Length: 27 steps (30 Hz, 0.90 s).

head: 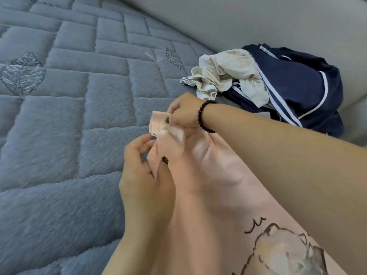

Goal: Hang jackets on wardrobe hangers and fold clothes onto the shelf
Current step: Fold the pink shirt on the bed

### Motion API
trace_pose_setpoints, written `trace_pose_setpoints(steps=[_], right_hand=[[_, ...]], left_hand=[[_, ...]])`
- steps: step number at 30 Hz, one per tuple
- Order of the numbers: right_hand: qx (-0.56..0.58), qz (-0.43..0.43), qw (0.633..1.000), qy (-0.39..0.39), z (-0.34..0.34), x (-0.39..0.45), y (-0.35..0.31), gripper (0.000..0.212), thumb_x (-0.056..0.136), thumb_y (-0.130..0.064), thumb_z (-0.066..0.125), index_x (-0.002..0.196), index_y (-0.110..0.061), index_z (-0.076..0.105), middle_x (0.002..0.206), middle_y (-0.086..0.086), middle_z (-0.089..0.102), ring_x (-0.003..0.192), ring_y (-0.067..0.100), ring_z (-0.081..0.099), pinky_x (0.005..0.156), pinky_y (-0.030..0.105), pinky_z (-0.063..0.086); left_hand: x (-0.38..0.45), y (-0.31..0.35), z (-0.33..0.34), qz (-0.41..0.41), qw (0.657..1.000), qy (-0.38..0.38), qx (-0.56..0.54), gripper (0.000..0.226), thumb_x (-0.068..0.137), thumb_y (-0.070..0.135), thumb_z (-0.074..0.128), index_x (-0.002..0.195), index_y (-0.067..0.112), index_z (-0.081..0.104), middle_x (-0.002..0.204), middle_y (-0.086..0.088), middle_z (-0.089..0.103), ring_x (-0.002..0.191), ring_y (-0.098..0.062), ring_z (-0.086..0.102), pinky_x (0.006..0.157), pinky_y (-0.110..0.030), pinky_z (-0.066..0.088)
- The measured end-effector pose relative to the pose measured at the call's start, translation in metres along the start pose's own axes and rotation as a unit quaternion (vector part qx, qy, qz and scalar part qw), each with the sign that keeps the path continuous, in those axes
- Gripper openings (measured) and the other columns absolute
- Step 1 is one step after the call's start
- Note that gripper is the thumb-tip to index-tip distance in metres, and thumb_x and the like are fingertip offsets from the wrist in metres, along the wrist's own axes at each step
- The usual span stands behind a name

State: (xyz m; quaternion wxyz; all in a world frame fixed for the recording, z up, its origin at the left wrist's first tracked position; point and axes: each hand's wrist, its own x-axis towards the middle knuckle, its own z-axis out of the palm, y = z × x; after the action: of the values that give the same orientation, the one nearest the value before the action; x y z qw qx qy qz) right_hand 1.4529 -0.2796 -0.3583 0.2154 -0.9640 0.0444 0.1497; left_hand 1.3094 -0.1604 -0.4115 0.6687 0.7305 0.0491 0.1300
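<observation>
The bed [59,120] fills most of the view, covered in a grey-blue quilted plush spread stitched into rectangles, with a few embroidered leaves [21,77] on its left side and more near the top middle. Along the upper right runs a pale padded edge [258,22], headboard or side panel, hard to say which.

Next in size, the pink garment [214,195]. It stretches from the bottom right corner up toward the middle, over the bed, and it carries a cartoon animal print [282,253] drawn in dark outline near the lower right. Its upper end narrows into a bunched, twisted tip between the two hands.

Up at the right, against the pale edge, lies a navy garment [297,90] with white piping, crumpled in a heap. On its left side sits a cream garment [220,76], also crumpled, touching the navy one and spilling onto the spread. Both lie well apart from the pink piece.

Now the hands. The right hand [183,113] comes in from the right, a dark bead bracelet [204,117] on its wrist, and its grip is closed tight: fingers curled, pinching the very tip of the pink garment. The left hand [145,167] sits just below and to the left, fingers curled round the gathered cloth, thumb pressed on its front. Dark polish shows on both thumbnails.
</observation>
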Motion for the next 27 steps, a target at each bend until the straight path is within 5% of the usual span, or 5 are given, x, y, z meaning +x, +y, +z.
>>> trace_pose_setpoints(steps=[5,8,11,15,27], right_hand=[[0.404,0.079,0.911,0.037,-0.022,-0.053,0.041,0.026,0.090,-0.023,0.052,0.068,-0.012,0.056,0.049,0.004,0.055,0.043,0.017,0.052,0.052,0.025,0.041],[0.320,0.125,0.935,0.087,-0.038,-0.090,0.079,0.038,0.077,-0.044,0.069,0.058,-0.020,0.046,0.051,-0.001,0.044,0.046,0.015,0.042,0.051,0.026,0.034],[0.227,0.162,0.959,0.056,-0.049,-0.130,0.109,0.032,0.071,-0.018,0.080,0.066,-0.012,0.049,0.059,0.006,0.049,0.053,0.021,0.049,0.056,0.030,0.041],[0.271,0.181,0.945,0.038,-0.044,-0.166,0.121,0.038,0.075,0.003,0.075,0.105,-0.008,0.056,0.078,0.005,0.063,0.063,0.016,0.063,0.065,0.030,0.055],[0.111,0.206,0.948,0.217,-0.018,-0.232,0.153,0.020,0.077,-0.005,0.068,0.090,-0.019,0.063,0.078,-0.004,0.063,0.068,0.009,0.059,0.064,0.017,0.050]], left_hand=[[-0.022,0.009,0.007,0.224,0.963,-0.132,0.070,0.052,0.078,-0.006,0.050,0.117,0.028,0.050,0.107,0.012,0.069,0.089,-0.003,0.066,0.076,-0.004,0.044],[-0.034,-0.009,0.014,0.273,0.904,-0.310,0.109,0.060,0.073,-0.007,0.048,0.115,0.035,0.054,0.108,0.017,0.068,0.084,-0.013,0.069,0.066,-0.030,0.057],[-0.049,-0.008,0.025,0.325,0.857,-0.369,0.151,0.062,0.063,-0.007,0.055,0.111,0.031,0.060,0.095,0.013,0.072,0.069,-0.018,0.068,0.054,-0.028,0.055],[-0.062,0.001,0.031,0.339,0.847,-0.392,0.120,0.048,0.073,0.002,0.048,0.108,0.033,0.059,0.086,0.012,0.073,0.066,-0.015,0.068,0.051,-0.026,0.053],[-0.061,-0.003,0.026,0.284,0.860,-0.407,0.117,0.031,0.082,0.039,0.051,0.106,0.030,0.070,0.094,0.018,0.073,0.077,-0.008,0.071,0.062,-0.034,0.058]])
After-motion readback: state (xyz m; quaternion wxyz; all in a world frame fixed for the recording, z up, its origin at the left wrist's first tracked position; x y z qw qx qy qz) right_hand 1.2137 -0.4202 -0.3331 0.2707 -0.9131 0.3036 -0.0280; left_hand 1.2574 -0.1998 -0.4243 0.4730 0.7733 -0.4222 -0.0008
